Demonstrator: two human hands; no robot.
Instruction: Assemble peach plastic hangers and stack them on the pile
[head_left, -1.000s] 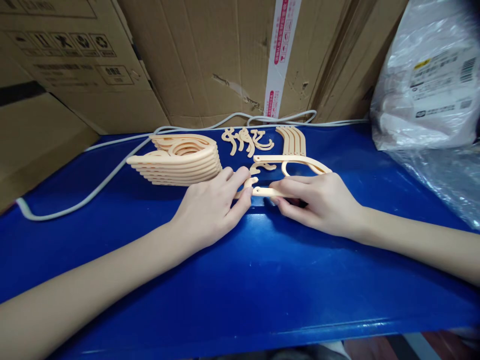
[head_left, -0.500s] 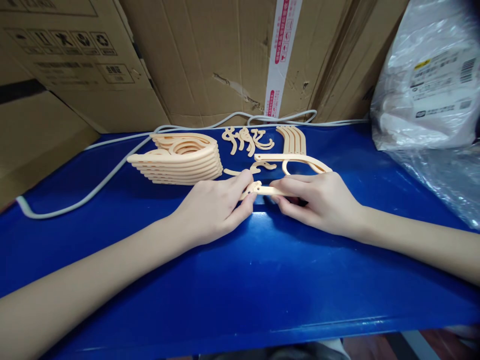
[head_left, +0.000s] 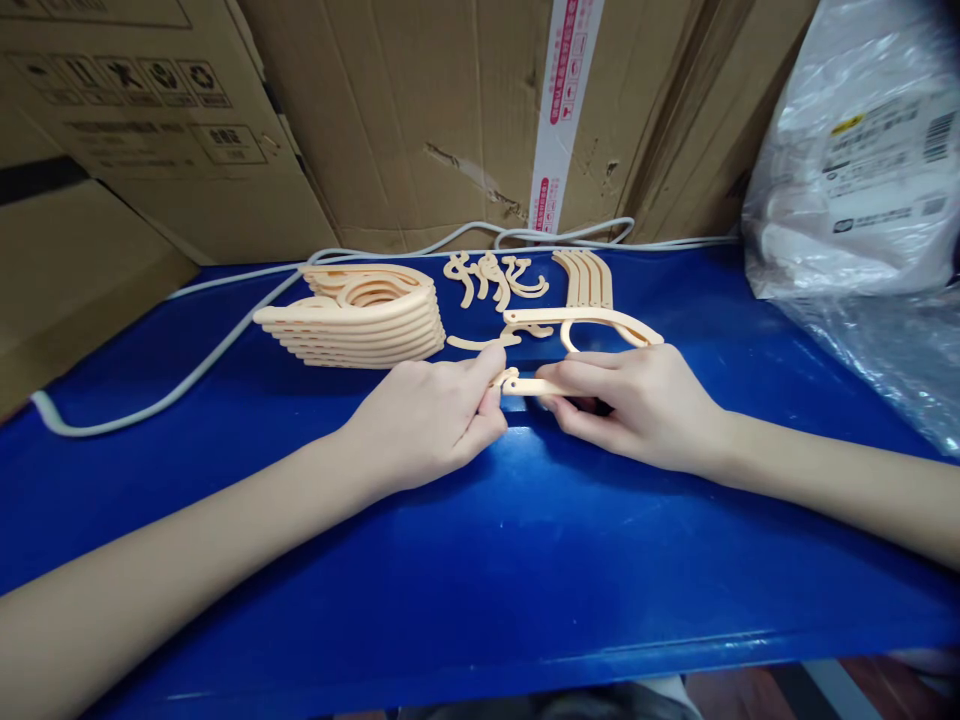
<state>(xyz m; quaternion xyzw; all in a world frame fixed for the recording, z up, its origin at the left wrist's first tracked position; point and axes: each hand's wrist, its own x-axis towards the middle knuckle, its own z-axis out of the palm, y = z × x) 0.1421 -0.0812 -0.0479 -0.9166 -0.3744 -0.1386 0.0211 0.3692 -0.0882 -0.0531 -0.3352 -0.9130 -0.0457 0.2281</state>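
My left hand (head_left: 427, 415) is closed in a pinch on a small cream plastic hanger hook (head_left: 498, 378), mostly hidden by the fingers. My right hand (head_left: 645, 405) grips a cream plastic hanger arm (head_left: 523, 386), whose holed end points left and meets the hook. Whether the two are joined I cannot tell. Just behind the right hand lies another hanger arm (head_left: 592, 316) with a curved loop. A curved cream piece (head_left: 480, 343) and a loose hook (head_left: 531, 330) rest behind the fingertips.
A neat stack of hanger arms (head_left: 360, 335) stands back left on the blue table (head_left: 480, 580). Several hooks (head_left: 495, 280) and upright-looking arms (head_left: 585, 280) lie behind. A grey cable (head_left: 225, 370), cardboard boxes (head_left: 420, 120) and a plastic-wrapped bundle (head_left: 862, 170) border the back.
The end of the held hanger arm has shifted slightly left, against the hook. Less of the hook shows between my left fingers. Both hands stay nearly in place.
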